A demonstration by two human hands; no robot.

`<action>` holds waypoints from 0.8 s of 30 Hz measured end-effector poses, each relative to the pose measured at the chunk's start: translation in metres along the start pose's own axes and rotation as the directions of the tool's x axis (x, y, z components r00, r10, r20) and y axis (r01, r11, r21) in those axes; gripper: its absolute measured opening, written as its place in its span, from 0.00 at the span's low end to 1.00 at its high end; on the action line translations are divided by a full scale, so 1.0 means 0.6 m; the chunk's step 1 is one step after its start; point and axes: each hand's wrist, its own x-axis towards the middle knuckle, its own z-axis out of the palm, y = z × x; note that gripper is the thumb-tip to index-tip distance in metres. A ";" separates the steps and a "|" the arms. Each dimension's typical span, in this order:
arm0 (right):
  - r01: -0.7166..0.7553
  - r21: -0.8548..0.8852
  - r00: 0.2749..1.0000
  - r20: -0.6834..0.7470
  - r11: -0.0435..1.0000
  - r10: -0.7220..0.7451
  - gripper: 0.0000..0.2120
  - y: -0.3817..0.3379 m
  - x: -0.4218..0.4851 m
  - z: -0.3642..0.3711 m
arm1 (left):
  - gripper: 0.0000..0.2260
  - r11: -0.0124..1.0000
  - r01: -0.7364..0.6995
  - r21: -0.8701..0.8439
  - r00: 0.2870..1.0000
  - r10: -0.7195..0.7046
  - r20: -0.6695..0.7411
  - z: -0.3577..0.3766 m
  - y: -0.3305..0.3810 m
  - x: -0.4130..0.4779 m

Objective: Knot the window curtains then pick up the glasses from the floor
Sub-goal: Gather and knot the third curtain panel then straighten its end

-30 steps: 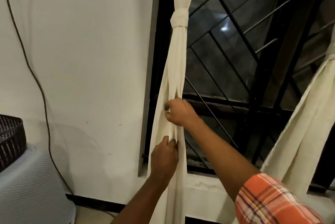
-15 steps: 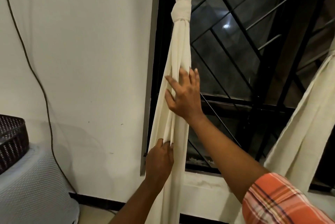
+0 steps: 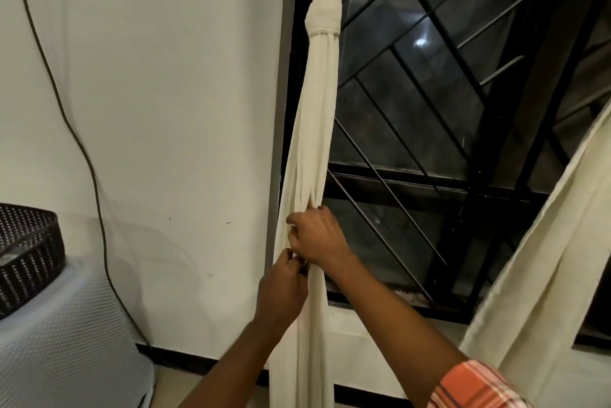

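**Cream curtain [image 3: 314, 143] knotted high, gripped low**

The curtain hangs from 12 to 6 o'clock along the left side of the window [image 3: 413, 130], its knot [image 3: 322, 19] at 12 o'clock. Just below centre, the right hand [image 3: 317, 237] has its fingers curled round the bunched folds. Touching it at 7 o'clock, the left hand [image 3: 282, 288] pinches the curtain's edge between thumb and fingers. A second curtain [image 3: 545, 259] slants at 4 o'clock; a dark basket [image 3: 29, 252] sits at 9 o'clock.
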 end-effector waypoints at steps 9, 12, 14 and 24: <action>-0.098 -0.127 0.985 -0.155 0.987 0.078 0.05 -0.026 -0.018 0.042 | 0.11 0.947 -0.283 0.151 0.858 0.320 -0.402 -0.101 0.080 0.079; -0.169 -0.307 0.979 -0.162 0.937 0.124 0.22 -0.028 -0.024 0.074 | 0.07 0.679 -0.548 0.488 0.748 0.659 -0.078 -0.120 0.147 0.141; -0.209 0.006 0.971 -0.121 0.978 0.208 0.22 -0.046 -0.031 0.069 | 0.10 0.362 -0.665 0.653 0.687 0.639 0.346 -0.126 0.187 0.177; -0.199 -0.202 0.980 -0.057 0.959 0.192 0.18 -0.045 -0.029 0.030 | 0.11 -0.012 -0.726 0.688 0.669 0.220 0.710 -0.115 0.233 0.236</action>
